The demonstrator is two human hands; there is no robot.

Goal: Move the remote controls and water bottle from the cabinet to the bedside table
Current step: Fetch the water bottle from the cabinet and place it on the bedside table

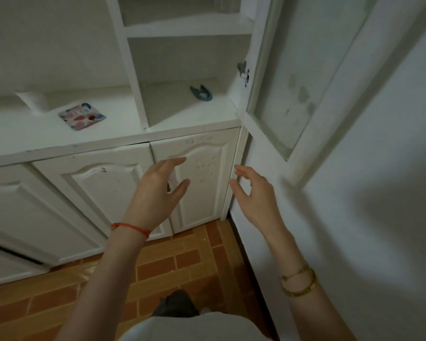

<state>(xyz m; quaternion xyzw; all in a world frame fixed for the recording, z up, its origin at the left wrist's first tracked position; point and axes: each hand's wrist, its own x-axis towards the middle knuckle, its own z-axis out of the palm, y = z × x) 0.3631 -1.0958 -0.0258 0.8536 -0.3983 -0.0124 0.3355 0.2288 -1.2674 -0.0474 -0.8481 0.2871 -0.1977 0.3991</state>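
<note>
Hands empty before the cabinet

Left hand (158, 190) and right hand (252, 193) hang released, fingers relaxed, grasping nothing, near the lower doors. Far above the right hand, a red-capped bottle (225, 3) stands on the top shelf, mostly cropped.

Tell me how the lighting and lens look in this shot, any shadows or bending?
Head view: dim, soft light; a broad shadow falls on the right wall; wide-angle bending curves the cabinet edges; both open hands, left hand and right hand, look slightly soft.
</note>
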